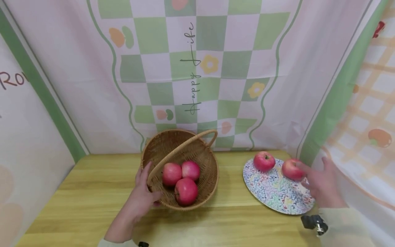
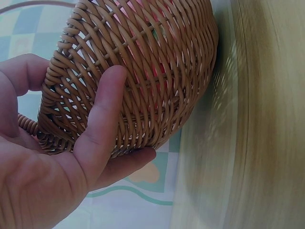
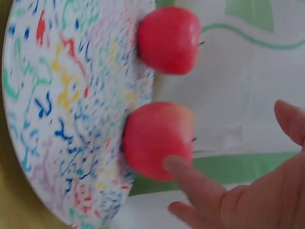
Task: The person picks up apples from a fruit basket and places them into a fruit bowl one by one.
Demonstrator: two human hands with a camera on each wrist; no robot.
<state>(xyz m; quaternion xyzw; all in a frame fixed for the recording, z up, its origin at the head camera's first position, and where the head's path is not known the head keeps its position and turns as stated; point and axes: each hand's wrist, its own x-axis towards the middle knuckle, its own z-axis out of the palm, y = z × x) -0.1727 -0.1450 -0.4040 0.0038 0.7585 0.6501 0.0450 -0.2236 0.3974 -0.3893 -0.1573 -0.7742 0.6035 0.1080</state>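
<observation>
My left hand [image 1: 144,193] grips the left rim of a round wicker basket [image 1: 213,178] that has an arched handle. In the left wrist view, its fingers [image 2: 102,119] lie along the outside of the woven wall. Three red apples [image 1: 186,191] are grouped inside the basket. On the right, my right hand [image 1: 326,183] is spread beside a red apple [image 1: 291,169], a fingertip right at its side in the right wrist view. Another apple [image 1: 264,161] sits to the left of that one on the same speckled round plate [image 1: 277,195].
Both the basket and the plate are on a wooden table [image 1: 203,226]. Behind them hangs a green-and-white checked cloth [image 1: 182,92], with more cloth [image 1: 367,137] close along the right side. A white panel [image 1: 31,137] with a green stripe borders the left.
</observation>
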